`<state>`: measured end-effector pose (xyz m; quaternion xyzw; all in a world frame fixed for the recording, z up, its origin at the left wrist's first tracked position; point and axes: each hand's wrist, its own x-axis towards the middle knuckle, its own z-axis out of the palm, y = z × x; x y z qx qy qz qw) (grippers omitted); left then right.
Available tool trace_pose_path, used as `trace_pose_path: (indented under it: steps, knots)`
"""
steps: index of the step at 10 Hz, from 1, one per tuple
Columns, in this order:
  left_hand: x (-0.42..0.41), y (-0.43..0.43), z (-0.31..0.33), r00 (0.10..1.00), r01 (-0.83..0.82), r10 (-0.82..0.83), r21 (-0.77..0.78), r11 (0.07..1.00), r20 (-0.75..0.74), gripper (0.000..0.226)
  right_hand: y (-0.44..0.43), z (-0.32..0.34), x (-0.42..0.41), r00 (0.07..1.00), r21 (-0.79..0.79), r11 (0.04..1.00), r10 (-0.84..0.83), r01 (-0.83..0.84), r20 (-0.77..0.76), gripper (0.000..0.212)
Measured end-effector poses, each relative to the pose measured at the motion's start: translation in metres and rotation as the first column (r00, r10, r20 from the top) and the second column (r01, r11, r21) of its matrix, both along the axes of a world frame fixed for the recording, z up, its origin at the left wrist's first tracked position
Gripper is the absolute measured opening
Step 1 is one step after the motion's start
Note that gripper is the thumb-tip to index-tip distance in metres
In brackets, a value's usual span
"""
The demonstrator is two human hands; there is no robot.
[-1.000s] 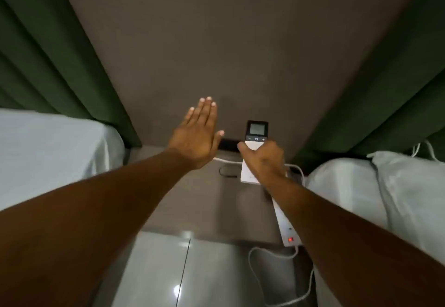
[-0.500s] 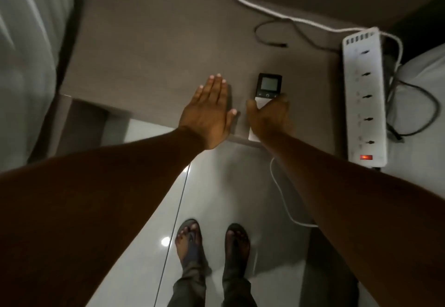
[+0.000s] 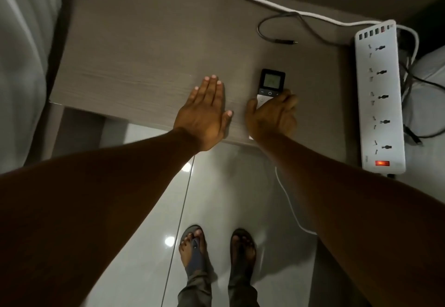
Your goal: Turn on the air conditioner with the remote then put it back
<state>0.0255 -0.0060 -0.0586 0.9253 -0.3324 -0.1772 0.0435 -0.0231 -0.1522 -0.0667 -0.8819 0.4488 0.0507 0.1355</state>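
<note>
Grey-brown wood-grain tabletop (image 3: 144,65) stands over glossy pale floor tiles (image 3: 216,198). Right hand (image 3: 272,118) is wrapped round the remote (image 3: 272,85) near the table's front edge; left hand (image 3: 204,114) lies flat and empty. White power strip (image 3: 379,99) glows red; no lettering is legible.
</note>
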Motion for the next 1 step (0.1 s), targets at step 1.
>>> trace_pose_path:
  steps: [1]
  knots:
    - [-0.0012, 0.0029, 0.0036, 1.0, 0.016, -0.016, 0.008, 1.0, -0.01, 0.071, 0.0007, 0.002, -0.0011, 0.999, -0.009, 1.0, 0.024, -0.024, -0.029, 0.095]
